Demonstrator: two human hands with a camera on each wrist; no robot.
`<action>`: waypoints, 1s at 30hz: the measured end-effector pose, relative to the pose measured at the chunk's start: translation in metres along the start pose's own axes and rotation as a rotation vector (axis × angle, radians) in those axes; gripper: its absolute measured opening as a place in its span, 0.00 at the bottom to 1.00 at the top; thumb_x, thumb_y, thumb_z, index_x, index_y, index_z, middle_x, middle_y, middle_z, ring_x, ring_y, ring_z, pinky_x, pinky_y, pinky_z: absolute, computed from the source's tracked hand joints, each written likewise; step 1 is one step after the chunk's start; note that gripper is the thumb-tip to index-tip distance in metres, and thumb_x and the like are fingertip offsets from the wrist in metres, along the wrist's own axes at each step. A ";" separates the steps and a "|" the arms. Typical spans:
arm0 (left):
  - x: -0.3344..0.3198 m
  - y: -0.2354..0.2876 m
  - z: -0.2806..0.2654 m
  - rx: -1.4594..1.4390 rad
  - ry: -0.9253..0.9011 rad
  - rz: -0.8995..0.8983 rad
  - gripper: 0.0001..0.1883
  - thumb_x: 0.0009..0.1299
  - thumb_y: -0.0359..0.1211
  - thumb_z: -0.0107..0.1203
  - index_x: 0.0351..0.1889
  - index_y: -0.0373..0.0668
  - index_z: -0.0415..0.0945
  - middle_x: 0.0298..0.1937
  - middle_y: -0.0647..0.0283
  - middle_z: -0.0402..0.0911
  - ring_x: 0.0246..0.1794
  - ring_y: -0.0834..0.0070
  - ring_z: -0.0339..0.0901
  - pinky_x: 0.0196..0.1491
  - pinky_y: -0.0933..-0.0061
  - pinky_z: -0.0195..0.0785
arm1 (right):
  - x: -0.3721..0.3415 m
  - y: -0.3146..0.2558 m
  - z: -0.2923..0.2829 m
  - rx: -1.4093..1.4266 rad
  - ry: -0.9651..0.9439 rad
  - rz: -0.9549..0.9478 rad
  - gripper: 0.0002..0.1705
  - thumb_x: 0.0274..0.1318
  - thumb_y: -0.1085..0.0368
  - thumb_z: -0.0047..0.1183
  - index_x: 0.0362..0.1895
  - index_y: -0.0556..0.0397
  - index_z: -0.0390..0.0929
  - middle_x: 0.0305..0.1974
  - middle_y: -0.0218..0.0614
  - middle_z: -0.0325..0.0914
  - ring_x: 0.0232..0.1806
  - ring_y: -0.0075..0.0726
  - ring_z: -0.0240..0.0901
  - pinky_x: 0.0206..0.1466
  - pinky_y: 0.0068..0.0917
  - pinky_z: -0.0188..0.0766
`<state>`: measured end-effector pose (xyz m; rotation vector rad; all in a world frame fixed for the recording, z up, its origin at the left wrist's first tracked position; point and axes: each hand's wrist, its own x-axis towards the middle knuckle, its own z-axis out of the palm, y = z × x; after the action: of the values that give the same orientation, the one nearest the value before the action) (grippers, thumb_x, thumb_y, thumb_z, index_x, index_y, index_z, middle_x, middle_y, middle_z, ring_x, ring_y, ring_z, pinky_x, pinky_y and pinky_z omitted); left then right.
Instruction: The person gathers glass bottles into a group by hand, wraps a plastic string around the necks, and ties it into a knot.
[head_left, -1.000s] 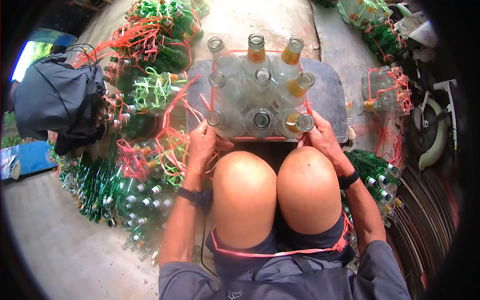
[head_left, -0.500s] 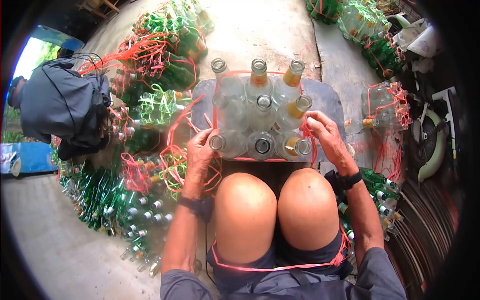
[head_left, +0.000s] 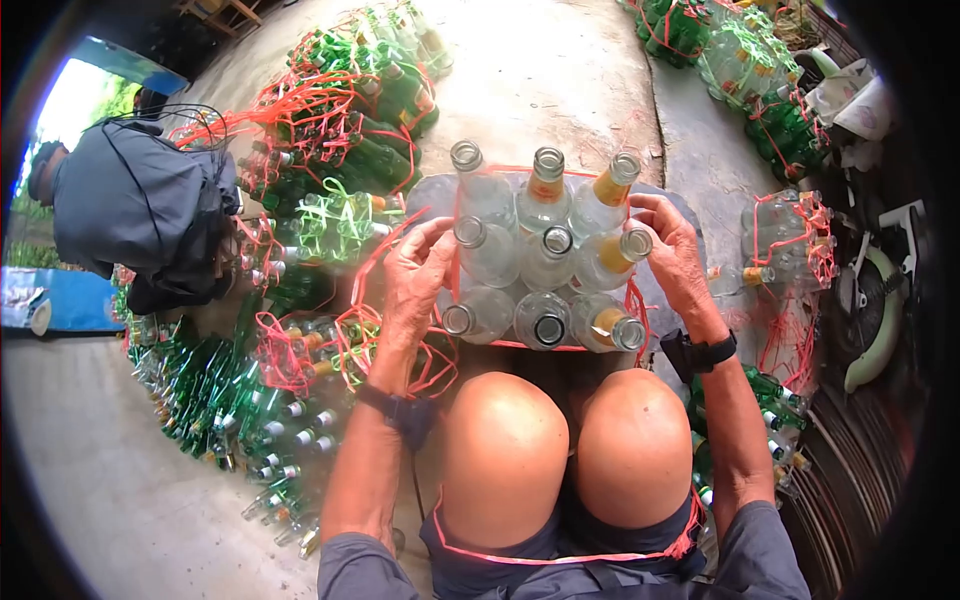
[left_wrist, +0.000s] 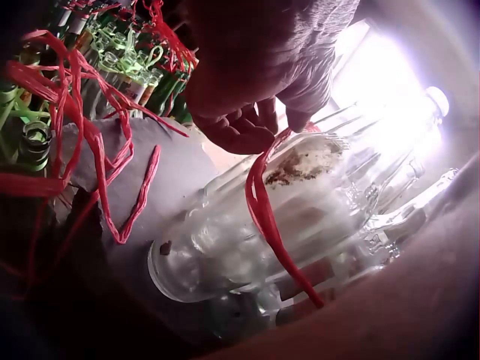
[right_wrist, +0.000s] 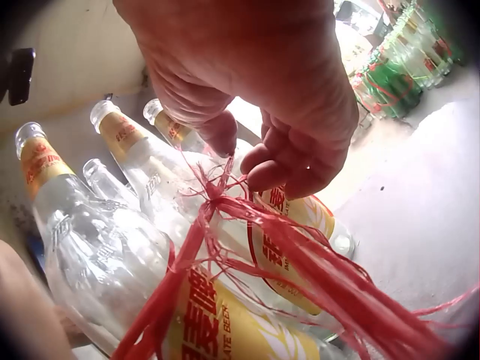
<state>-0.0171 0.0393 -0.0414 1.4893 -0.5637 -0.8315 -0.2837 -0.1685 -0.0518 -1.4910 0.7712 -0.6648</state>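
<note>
Several clear bottles stand upright in rows on a grey board, circled by a red plastic strap. My left hand is at their left side; in the left wrist view its thumb and fingers pinch the strap against a bottle. At the right side, my right hand is beside the back two rows. In the right wrist view that hand pinches a frayed end above the strap's knot, beside yellow-labelled bottles.
Bundles of green bottles and loose red straps lie to the left. Another tied clear bundle is on the right, with green bottles near my right forearm. A person in dark clothes is at the far left.
Both hands have moved from the bundle's near corners toward its back along the sides. The bottles and board now appear lower in the head view.
</note>
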 end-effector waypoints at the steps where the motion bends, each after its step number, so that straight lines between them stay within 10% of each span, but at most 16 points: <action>1: 0.001 0.006 0.003 -0.003 -0.003 0.006 0.17 0.77 0.39 0.64 0.58 0.39 0.82 0.37 0.71 0.85 0.30 0.88 0.76 0.30 0.81 0.69 | 0.001 0.001 -0.001 0.000 -0.006 0.004 0.17 0.71 0.69 0.55 0.61 0.57 0.76 0.36 0.28 0.82 0.38 0.18 0.76 0.44 0.24 0.78; 17: 0.033 0.013 0.013 0.169 -0.025 0.133 0.17 0.78 0.31 0.60 0.62 0.36 0.80 0.39 0.68 0.85 0.36 0.86 0.79 0.38 0.82 0.73 | 0.010 -0.002 0.000 -0.047 -0.050 0.029 0.15 0.70 0.70 0.49 0.57 0.57 0.78 0.35 0.24 0.76 0.35 0.17 0.70 0.42 0.20 0.69; 30: 0.051 0.009 0.013 0.199 -0.022 0.217 0.13 0.80 0.28 0.55 0.58 0.35 0.83 0.28 0.78 0.73 0.25 0.91 0.65 0.27 0.82 0.57 | 0.015 -0.001 0.006 -0.025 0.000 -0.008 0.15 0.68 0.78 0.45 0.54 0.59 0.79 0.27 0.24 0.74 0.27 0.17 0.70 0.32 0.22 0.69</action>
<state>0.0059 -0.0088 -0.0403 1.5665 -0.8281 -0.6371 -0.2699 -0.1768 -0.0521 -1.5173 0.7761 -0.6636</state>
